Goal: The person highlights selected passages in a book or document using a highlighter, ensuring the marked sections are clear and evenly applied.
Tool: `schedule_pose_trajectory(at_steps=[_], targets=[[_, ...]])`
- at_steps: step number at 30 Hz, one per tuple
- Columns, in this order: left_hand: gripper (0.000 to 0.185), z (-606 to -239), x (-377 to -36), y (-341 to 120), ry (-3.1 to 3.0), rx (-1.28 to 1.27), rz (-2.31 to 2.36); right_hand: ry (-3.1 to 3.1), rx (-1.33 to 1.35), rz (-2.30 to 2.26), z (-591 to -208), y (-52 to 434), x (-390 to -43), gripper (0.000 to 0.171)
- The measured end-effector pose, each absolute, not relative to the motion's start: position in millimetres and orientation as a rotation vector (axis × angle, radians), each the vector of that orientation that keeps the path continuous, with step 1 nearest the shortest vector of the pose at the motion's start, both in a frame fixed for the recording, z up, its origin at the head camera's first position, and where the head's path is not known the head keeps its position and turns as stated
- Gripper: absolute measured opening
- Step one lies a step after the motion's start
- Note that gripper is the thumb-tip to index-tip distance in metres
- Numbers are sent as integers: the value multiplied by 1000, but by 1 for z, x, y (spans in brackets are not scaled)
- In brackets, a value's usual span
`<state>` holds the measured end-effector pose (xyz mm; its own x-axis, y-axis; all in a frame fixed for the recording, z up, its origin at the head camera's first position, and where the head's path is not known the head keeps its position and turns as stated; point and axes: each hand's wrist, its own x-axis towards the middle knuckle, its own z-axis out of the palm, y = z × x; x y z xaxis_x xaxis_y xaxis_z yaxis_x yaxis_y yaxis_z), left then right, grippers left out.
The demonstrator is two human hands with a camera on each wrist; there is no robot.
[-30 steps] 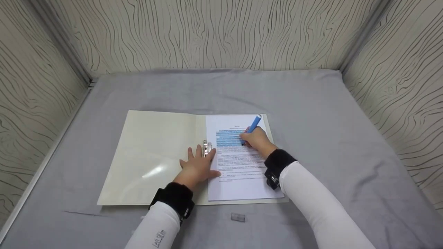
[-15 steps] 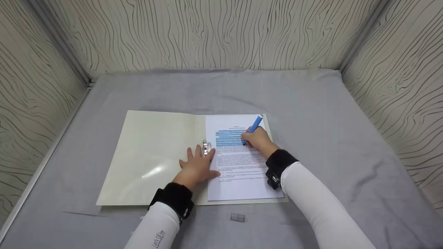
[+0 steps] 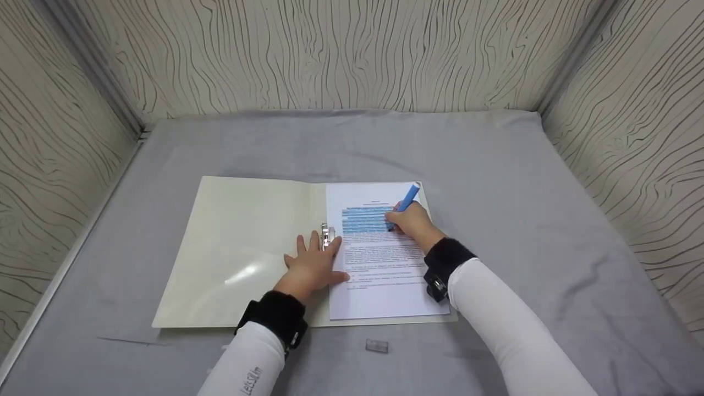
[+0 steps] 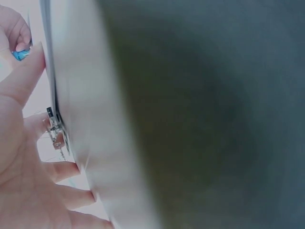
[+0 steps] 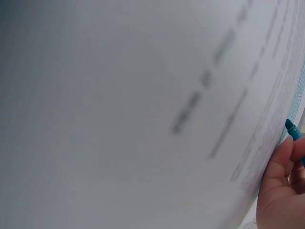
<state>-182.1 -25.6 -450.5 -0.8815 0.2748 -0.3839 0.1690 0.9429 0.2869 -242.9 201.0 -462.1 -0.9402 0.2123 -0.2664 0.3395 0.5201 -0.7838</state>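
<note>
My right hand [image 3: 412, 220] pinches a blue marker [image 3: 409, 197], its tip down on the printed page. The printed sheets [image 3: 385, 302] lie on the right side of an open cream folder [image 3: 242, 236]. Several upper lines of text carry blue highlighting [image 3: 363, 221]. In the right wrist view the marker's dark blue tip [image 5: 289, 125] shows beyond my fingertips. My left hand [image 3: 311, 269] rests with fingers spread across the folder's fold and the left edge of the sheets. Beside its fingers is the metal clip [image 3: 326, 235] of the folder.
A small grey translucent piece [image 3: 377, 346], perhaps a marker cap, lies on the grey cloth [image 3: 495, 159] in front of the folder. Patterned panels [image 3: 341, 55] enclose the table at the back and both sides.
My right hand and the marker have slid slightly to the right along the line, and the blue strip reaches a little farther. My left hand has stayed in place.
</note>
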Motion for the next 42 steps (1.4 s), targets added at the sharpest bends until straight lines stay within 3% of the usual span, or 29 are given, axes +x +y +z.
schedule_pose_trajectory(at_steps=[42], targets=[[83,-453,-182,-26,2671,321,359,2526,542,-1506,-461,214,-239,14]])
